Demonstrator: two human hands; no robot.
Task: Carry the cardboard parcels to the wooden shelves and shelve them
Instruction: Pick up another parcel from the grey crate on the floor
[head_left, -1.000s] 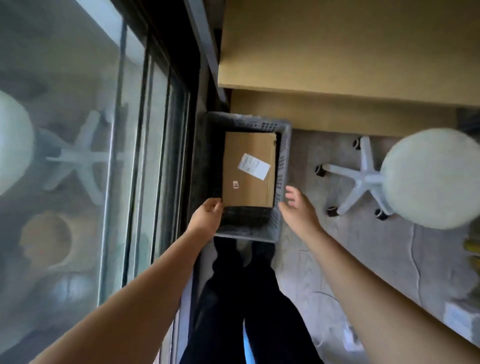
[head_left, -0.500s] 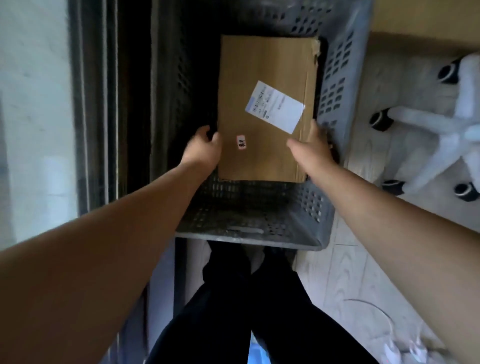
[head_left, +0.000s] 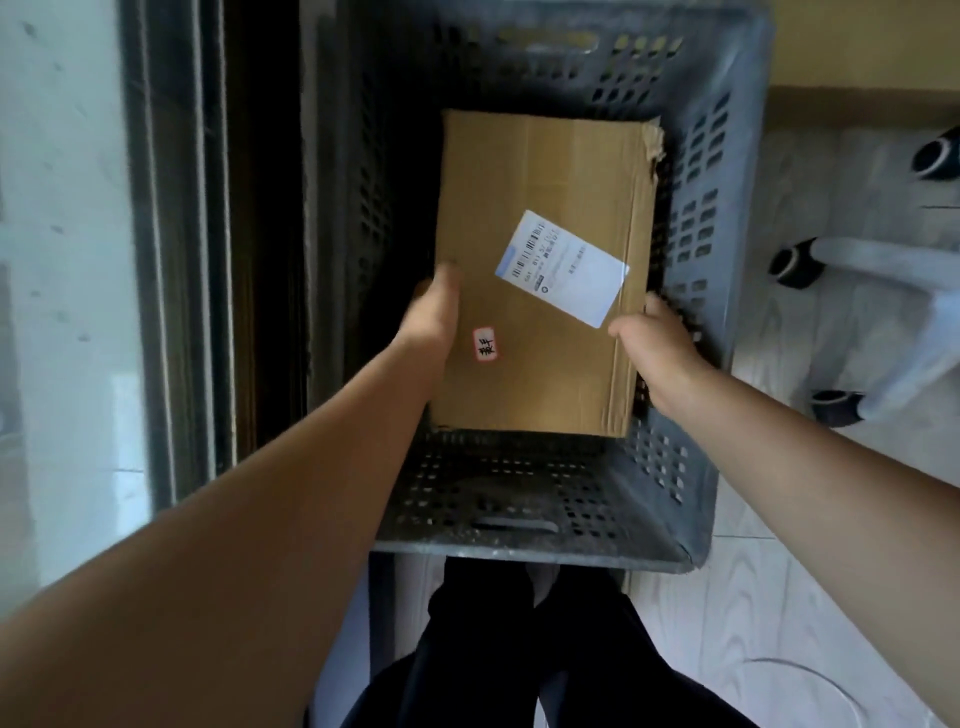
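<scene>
Setting: pale tiled floor (head_left: 810, 597) beside a dark sliding-door frame (head_left: 208, 260); white swivel-chair base with black castors (head_left: 883, 291) off to my right.
Container: grey perforated plastic crate (head_left: 691, 467) sits on the floor just ahead of my dark trouser legs (head_left: 519, 649).
Parcel: flat brown cardboard parcel (head_left: 540, 171) with a white shipping label (head_left: 562, 268) and a small red-edged sticker (head_left: 484, 343), lying inside the crate, toward its right wall.
Left hand: my left hand (head_left: 434, 312) is pressed against the parcel's left edge, thumb on top, fingers tucked down out of sight.
Right hand: my right hand (head_left: 652, 338) is curled round the right edge, squeezed in between cardboard and crate wall.
Grip: both hands closed on opposite long sides, I judge to clamp it level for a straight lift out.
Lift state: can't tell whether it's clear of the crate floor yet.
Shelves: wooden shelves aren't in view; the carry is yet to come.
Watch for: torn far right corner (head_left: 653, 140), and knuckles scraping that crate wall.
</scene>
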